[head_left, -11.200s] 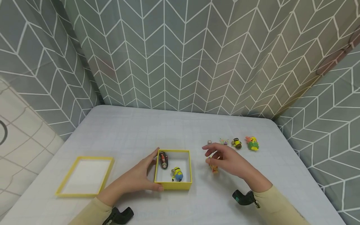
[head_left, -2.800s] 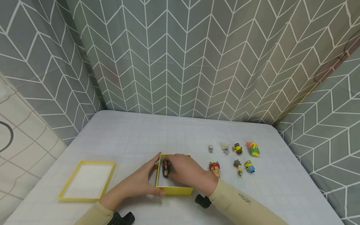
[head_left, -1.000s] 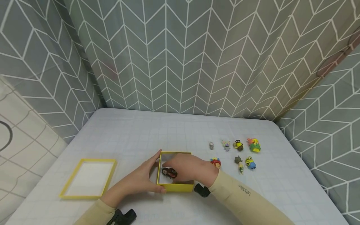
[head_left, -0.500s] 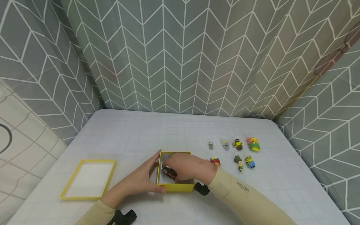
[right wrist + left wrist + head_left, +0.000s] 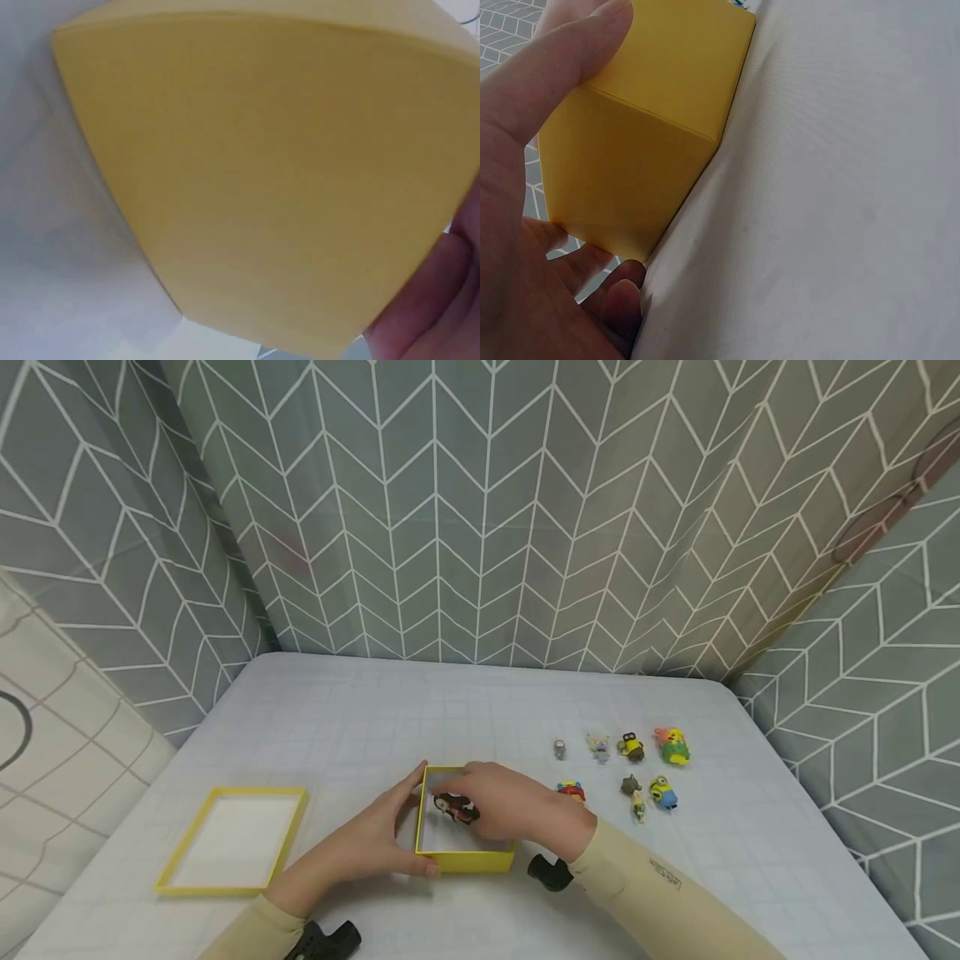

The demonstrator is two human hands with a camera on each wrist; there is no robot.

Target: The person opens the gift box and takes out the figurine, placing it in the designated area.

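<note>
My left hand point(image 5: 378, 839) grips the near-left corner of an open yellow box point(image 5: 472, 862), thumb on the front wall and fingers behind the left side. In the left wrist view, the thumb point(image 5: 604, 37) presses the yellow wall while other fingertips curl under its lower edge. My right hand point(image 5: 502, 797) reaches over the box and pinches a small dark-haired figurine point(image 5: 456, 808) with red and black clothing, tilted sideways above the white inside. Its fingertips are partly hidden behind the figurine. The right wrist view is mostly filled by the box's outer wall point(image 5: 262, 180).
A shallow yellow-rimmed lid point(image 5: 168, 870) lies at left. To the right are toy figures: a red-topped one point(image 5: 572, 790) partly behind the right arm, a blue-and-yellow Minion point(image 5: 663, 793), a green-clad figure point(image 5: 637, 804), a brown-and-yellow Minion point(image 5: 632, 747), and several others behind.
The Minion once in the box now lies on the table at right. The dark-haired figurine has turned from lengthwise to sideways and risen slightly in my right hand. My left hand stays on the box.
</note>
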